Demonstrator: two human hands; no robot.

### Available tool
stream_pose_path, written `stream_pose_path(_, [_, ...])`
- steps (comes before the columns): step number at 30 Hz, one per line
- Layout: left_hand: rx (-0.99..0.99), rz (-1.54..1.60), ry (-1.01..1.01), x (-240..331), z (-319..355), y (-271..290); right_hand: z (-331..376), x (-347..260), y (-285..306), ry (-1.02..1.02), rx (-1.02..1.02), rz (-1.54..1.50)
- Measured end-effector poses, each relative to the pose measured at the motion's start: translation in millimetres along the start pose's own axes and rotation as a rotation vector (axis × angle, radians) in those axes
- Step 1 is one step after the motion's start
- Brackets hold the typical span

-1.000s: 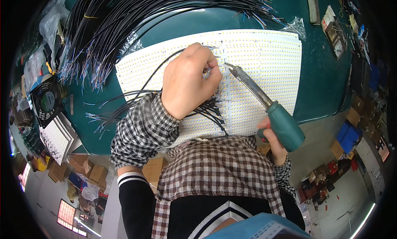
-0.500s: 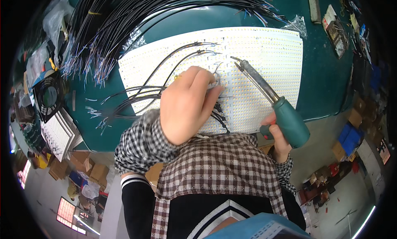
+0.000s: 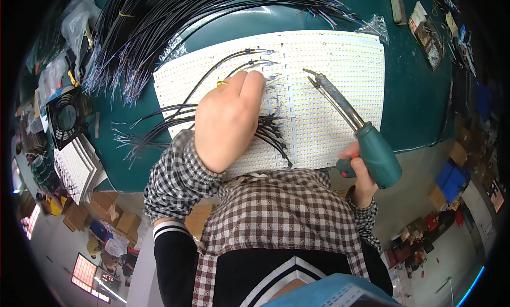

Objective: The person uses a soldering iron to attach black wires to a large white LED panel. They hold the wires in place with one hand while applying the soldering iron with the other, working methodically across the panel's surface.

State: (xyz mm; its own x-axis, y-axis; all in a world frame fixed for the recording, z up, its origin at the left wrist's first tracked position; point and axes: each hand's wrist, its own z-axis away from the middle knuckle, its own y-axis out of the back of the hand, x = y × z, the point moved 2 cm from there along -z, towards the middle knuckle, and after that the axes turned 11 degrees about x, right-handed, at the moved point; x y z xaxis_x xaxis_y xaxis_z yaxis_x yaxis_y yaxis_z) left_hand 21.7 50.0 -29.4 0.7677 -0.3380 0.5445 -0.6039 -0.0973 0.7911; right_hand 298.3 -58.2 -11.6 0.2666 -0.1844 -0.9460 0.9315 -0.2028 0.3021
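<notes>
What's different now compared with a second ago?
The left hand has shifted left and toward the body over the white board, uncovering a black cable; whether it grips anything now is hidden. The right hand keeps hold of the green-handled soldering iron, which has drifted slightly right. The board and the large cable bundle stay put.

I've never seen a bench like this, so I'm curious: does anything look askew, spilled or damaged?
Nothing looks spilled or broken on the dotted white panel. The white stack at left, beside the black fan, is askew, its edges fanned out. The black cables at upper left end in messy, splayed wires, though that may be normal.
</notes>
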Motion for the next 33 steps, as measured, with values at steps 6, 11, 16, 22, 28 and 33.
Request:
stream_pose_path(6, [0.005,0.278,0.089,6.1,-2.2,-0.3,-2.2,0.9,0.6,0.023,-0.024,0.013])
stream_pose_path(11, [-0.007,0.379,0.129,-3.0,-5.2,-17.0,-1.1,0.1,1.2,0.037,-0.013,0.015])
stream_pose_path(16, [0.042,0.42,0.162,-7.9,-5.5,-24.4,2.9,6.7,8.3,-0.077,-0.031,0.025])
stream_pose_path(22, [0.128,0.358,0.04,-3.4,-9.4,-29.1,3.3,0.3,0.8,-0.061,-0.006,0.003])
stream_pose_path(28, [0.075,0.359,0.078,-6.6,-15.6,-32.0,7.6,6.5,1.7,-0.066,-0.01,-0.009])
stream_pose_path(33, [0.046,0.436,0.129,-7.5,-19.1,-30.7,11.6,9.4,0.7,-0.083,-0.001,-0.056])
